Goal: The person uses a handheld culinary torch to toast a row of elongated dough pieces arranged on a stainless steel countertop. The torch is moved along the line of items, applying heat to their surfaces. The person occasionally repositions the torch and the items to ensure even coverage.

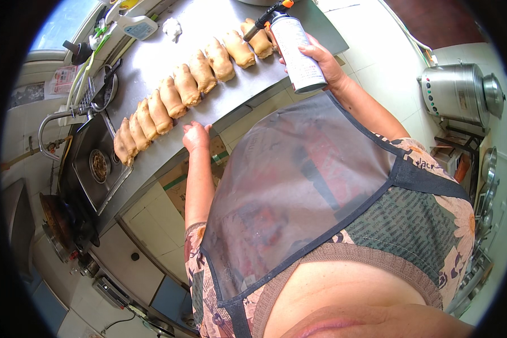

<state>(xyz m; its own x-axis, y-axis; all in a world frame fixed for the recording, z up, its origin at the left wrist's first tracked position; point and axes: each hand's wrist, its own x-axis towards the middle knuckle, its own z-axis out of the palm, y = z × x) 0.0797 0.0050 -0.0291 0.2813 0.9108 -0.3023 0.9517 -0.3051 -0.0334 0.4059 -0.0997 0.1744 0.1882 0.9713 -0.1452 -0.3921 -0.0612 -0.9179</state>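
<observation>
My right hand (327, 61) grips a white gas canister (296, 55) fitted with a black-and-orange blowtorch head (267, 20). The torch nozzle points down and left, over the last pig's trotter (260, 40) at the row's right end; no flame can be made out. Several more pig's trotters (186, 84) lie side by side in a slanting row on a stainless steel worktable (219, 101). My left hand (197, 136), its fingers partly curled, is at the table's front edge, below the row's middle trotters. Nothing shows in that hand, though its palm side is hidden.
Left of the row is a sink (103, 169) with a metal bowl (99, 164) inside and a curved faucet (46, 131). A white plastic bottle (137, 27) and a crumpled white cloth or tissue (172, 28) are at the back. A steel cooking drum (454, 95) stands at right.
</observation>
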